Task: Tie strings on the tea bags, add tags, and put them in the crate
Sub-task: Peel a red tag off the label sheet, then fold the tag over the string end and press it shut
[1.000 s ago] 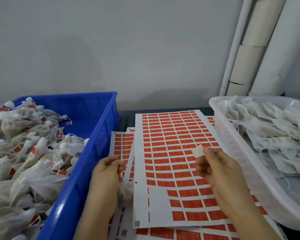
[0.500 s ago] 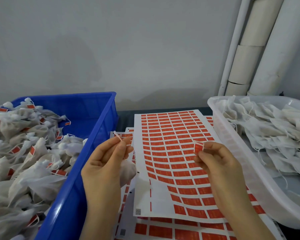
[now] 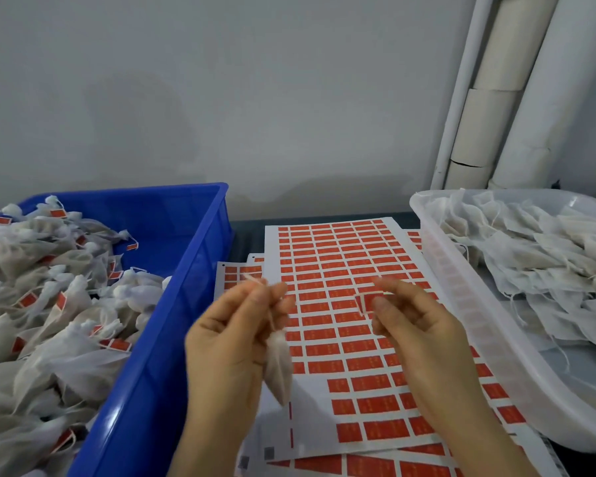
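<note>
Blue crate (image 3: pixel 172 304) at far left, heaped with tagged bags (image 3: pixel 49 304). Just right of its wall, left hand (image 3: pixel 224 346): fingers curled, pinching string (image 3: pixel 252 278) up top, tea bag (image 3: pixel 277 370) hanging below the fingers, in the air over the sheet (image 3: pixel 341 256). Right hand (image 3: pixel 424 332) near it, apart, thumb and fingers pinching a red tag (image 3: pixel 367 301). Both hands blurred, so exact pinch hard to read.

Likely trouble, left to right: thin string slipping out of the pinch under the bag's weight, bag dropping onto the sheet. Bag swinging, string end drifting off line, tag missing it. Sticky tag curling onto a fingertip or folding on itself before closing round the string, glue side probably exposed. Crooked fold, weak hold, tag coming off later in the crate. Loose sheet lifting or sliding if brushed.

Surface: dark tabletop (image 3: pixel 246 235), mostly covered; several overlapping sheets of red tags in the middle, top one with bare gaps low down; white tub (image 3: pixel 468 304) at right, full of untagged bags (image 3: pixel 537 256), loose strings trailing. Room: plain grey wall (image 3: pixel 221 98) behind, white pipes (image 3: pixel 530 98) in right corner.
</note>
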The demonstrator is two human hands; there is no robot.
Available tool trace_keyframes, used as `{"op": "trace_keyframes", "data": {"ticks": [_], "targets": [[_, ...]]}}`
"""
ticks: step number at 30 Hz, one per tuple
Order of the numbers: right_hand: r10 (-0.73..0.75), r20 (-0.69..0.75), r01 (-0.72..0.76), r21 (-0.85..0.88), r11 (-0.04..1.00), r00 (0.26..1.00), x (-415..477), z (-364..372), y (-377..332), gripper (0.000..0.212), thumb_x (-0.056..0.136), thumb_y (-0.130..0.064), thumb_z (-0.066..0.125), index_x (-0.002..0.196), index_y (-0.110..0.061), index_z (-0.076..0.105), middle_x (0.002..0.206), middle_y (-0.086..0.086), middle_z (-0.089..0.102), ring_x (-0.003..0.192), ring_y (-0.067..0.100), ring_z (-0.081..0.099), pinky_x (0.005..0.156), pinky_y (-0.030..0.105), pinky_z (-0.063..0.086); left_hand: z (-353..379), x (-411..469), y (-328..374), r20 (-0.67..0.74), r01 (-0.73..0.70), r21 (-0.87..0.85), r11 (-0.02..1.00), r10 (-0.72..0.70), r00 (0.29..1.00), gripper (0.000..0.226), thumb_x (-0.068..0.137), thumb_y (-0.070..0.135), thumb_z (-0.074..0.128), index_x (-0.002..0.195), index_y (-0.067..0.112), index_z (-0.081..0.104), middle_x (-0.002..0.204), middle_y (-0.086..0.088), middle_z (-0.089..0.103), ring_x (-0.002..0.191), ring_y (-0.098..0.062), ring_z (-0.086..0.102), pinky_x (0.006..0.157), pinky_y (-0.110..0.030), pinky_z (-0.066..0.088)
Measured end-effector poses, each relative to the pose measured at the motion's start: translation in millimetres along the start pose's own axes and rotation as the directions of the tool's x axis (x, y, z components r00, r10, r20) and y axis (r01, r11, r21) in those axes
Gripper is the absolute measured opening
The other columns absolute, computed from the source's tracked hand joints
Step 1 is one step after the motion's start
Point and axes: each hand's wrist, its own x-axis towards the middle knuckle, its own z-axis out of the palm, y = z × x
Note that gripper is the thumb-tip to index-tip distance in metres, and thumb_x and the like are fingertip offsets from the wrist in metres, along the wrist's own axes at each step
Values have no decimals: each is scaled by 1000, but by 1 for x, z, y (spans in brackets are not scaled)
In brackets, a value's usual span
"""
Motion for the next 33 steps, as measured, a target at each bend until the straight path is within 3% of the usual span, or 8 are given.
{"op": "trace_keyframes", "data": {"ticks": [4, 6, 11, 15, 18, 20, 23, 33], "targets": [[-32, 46, 26, 114, 993, 998, -5, 3, 0, 38, 46, -61, 59, 80, -46, 66, 77, -12, 71, 72, 8, 68, 62, 16, 54, 18, -5, -19, 52, 115, 127, 985, -122, 991, 13, 61, 24, 65, 68, 19, 76, 75, -10, 74, 66, -22, 72, 54, -22, 55], [-70, 72, 59, 153, 987, 995, -7, 4, -1, 34, 49, -57, 61, 79, -44, 67, 77, -10, 71, 72, 12, 69, 65, 18, 55, 23, -8, -25, 85, 147, 176, 973, -164, 983, 15, 63, 25, 65, 71, 20, 76, 78, -10, 74, 70, -24, 73, 56, -24, 56], [-134, 74, 125, 123, 985, 988, -12, 7, -5, 22, 55, -51, 61, 76, -46, 67, 76, -16, 70, 74, 5, 68, 61, 9, 50, 25, -9, -34, 67, 188, 226, 956, -207, 976, 8, 79, 14, 67, 77, 13, 75, 83, -10, 74, 74, -27, 73, 62, -32, 59], [-144, 110, 136, 77, 988, 983, -17, 10, -6, 12, 66, -40, 65, 73, -31, 67, 73, -20, 68, 76, -4, 64, 57, 3, 45, 25, -10, -34, 77, 169, 253, 953, -194, 978, 21, 63, 27, 72, 81, 17, 76, 85, -4, 75, 79, -23, 72, 65, -34, 59], [-156, 100, 151, 60, 987, 983, -19, 12, -5, 19, 62, -43, 63, 76, -31, 65, 74, -24, 68, 77, -7, 63, 56, 2, 44, 25, -11, -33, 110, 154, 252, 955, -186, 976, 23, 60, 31, 70, 81, 24, 77, 85, -1, 75, 81, -19, 72, 63, -30, 58], [-144, 108, 140, 43, 989, 984, -18, 12, -4, 8, 70, -35, 67, 77, -31, 65, 75, -24, 68, 77, -7, 63, 56, 2, 45, 24, -11, -34, 117, 154, 256, 954, -189, 975, 22, 61, 32, 69, 81, 26, 77, 86, 1, 75, 82, -18, 72, 63, -30, 58], [-148, 119, 149, -2, 989, 982, -16, 12, 0, 9, 76, -25, 70, 78, -31, 65, 75, -24, 67, 78, -7, 63, 57, 3, 46, 23, -10, -36, 123, 161, 267, 950, -199, 972, 21, 63, 31, 68, 82, 26, 77, 86, 1, 75, 83, -17, 72, 66, -32, 59], [-150, 100, 154, -29, 988, 984, -15, 15, 3, 10, 78, -22, 69, 78, -30, 64, 75, -24, 67, 76, -6, 63, 57, 3, 46, 22, -9, -38, 140, 178, 266, 947, -221, 965, 13, 76, 22, 66, 82, 20, 77, 89, -2, 75, 85, -20, 72, 66, -31, 59]]}}
